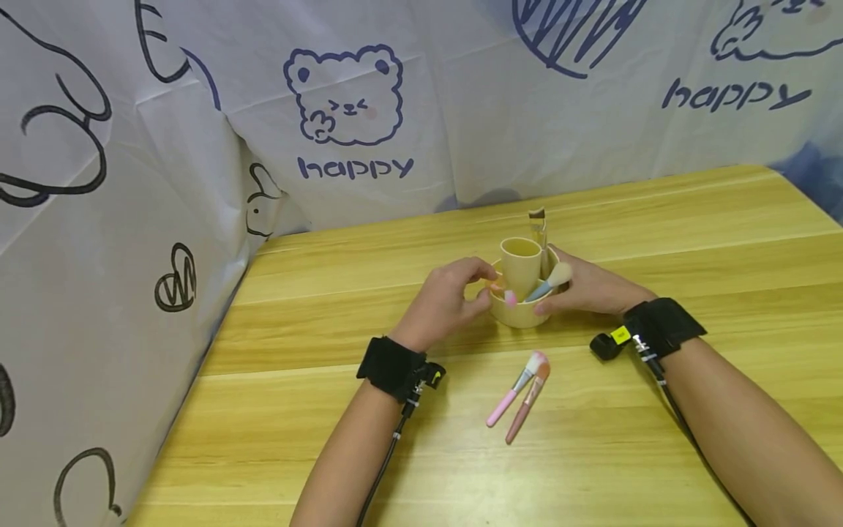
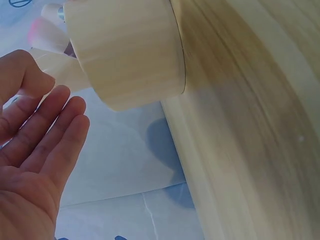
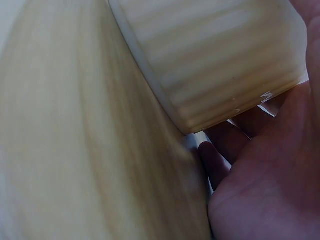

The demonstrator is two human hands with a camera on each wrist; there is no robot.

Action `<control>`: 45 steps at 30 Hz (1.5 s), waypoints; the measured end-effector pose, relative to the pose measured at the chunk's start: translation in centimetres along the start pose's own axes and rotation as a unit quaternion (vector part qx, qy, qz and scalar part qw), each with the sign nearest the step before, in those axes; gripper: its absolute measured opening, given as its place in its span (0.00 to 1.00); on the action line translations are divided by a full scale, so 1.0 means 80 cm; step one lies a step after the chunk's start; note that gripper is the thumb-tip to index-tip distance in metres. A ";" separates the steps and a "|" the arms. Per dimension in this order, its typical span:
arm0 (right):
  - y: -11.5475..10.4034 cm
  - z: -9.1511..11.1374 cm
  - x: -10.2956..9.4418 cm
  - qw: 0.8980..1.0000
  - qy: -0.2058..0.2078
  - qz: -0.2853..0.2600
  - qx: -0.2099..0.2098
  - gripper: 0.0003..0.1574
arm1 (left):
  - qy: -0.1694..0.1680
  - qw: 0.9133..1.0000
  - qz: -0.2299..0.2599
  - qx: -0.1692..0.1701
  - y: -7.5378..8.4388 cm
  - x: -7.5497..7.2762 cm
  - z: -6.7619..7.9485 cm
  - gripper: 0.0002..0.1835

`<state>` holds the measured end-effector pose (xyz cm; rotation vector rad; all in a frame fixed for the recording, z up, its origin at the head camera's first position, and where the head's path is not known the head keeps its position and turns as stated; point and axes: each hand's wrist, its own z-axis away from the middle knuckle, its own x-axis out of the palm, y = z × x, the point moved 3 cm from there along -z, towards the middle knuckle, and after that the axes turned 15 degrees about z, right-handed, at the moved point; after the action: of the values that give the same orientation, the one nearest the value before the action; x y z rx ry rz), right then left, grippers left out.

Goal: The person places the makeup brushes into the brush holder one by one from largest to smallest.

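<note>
A cream round brush holder (image 1: pixel 519 315) stands on the table, with a taller cup (image 1: pixel 520 267) rising in its middle. My right hand (image 1: pixel 586 287) grips its right side, thumb at the front and fingers behind. In the right wrist view the fingers curve around the ribbed wall (image 3: pixel 220 65). My left hand (image 1: pixel 454 296) is at the left rim, fingertips beside an orange brush head (image 1: pixel 495 282); the left wrist view shows its fingers (image 2: pixel 62 135) loosely bent, nothing visible between them. A blue-handled makeup brush (image 1: pixel 549 282), a pink-tipped brush (image 1: pixel 510 298) and a flat-ended brush (image 1: pixel 537 223) stand in the holder.
Two makeup brushes lie on the table in front of the holder: one with a pink handle (image 1: pixel 503 406) and one with a darker rose handle (image 1: pixel 523 413). Black straps with cameras and cables circle both wrists. A white printed cloth (image 1: pixel 421 88) hangs behind the wooden table (image 1: pixel 296 315).
</note>
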<state>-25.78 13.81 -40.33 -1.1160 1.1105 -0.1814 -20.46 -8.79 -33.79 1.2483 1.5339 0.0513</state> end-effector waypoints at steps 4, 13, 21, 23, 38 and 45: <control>-0.001 0.000 0.000 1.000 -0.002 0.002 -0.003 0.59 | -0.002 1.000 -0.001 0.001 0.001 -0.001 0.001 0.09; -0.003 0.002 0.000 1.000 -0.001 0.012 0.012 0.59 | -0.013 1.000 -0.002 -0.021 0.001 -0.001 0.002 0.08; -0.001 0.000 0.001 1.000 -0.003 0.009 0.008 0.59 | -0.021 0.999 0.008 -0.037 0.000 -0.001 0.006 0.05; -0.001 -0.001 0.001 1.000 -0.005 0.009 0.005 0.60 | -0.016 0.999 0.014 -0.038 0.000 -0.002 0.006 0.04; -0.001 0.002 -0.001 0.999 0.011 0.035 0.009 0.61 | -0.126 0.988 0.013 -0.088 0.008 0.002 0.006 0.03; -0.003 0.002 -0.001 0.999 0.009 0.035 0.011 0.61 | -0.187 0.977 -0.002 -0.101 0.007 0.005 0.011 0.03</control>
<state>-25.61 13.85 -40.10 -1.0552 1.1599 -0.1488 -19.37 -8.71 -34.05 1.0268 1.1736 -0.0285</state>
